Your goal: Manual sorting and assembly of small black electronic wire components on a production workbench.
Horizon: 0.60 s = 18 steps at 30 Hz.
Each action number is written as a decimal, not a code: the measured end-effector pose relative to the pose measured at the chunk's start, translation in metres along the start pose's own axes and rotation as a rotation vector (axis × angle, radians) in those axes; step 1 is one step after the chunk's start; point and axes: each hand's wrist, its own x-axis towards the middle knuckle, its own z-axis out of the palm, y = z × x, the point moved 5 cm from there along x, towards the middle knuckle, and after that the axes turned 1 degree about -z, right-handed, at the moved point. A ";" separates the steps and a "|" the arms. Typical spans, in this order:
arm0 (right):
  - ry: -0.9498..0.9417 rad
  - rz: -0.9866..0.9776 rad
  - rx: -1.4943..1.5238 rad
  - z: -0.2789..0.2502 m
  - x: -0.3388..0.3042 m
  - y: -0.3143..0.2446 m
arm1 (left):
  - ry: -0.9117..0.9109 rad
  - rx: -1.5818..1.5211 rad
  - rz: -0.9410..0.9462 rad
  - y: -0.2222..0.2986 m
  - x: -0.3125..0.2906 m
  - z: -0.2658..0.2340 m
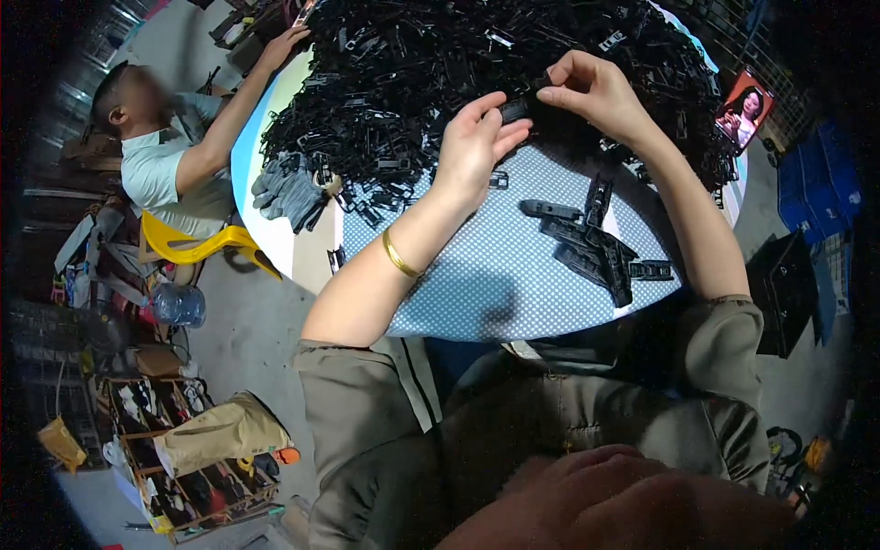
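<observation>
Head view: at the far left a co-worker's arm point(234, 105) is stretched into a heap of black plastic clips point(412, 64), its hand partly lost among them. A small black clip point(516, 108) is pinched between the left hand point(477, 142) and right hand point(596, 92), above the dotted cloth point(495, 266); its shape is hard to make out. Assembled clips point(600, 243) are laid at the right.
</observation>
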 end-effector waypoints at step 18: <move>0.153 -0.111 -0.053 0.019 -0.025 -0.013 | -0.053 0.066 0.009 -0.010 -0.007 0.010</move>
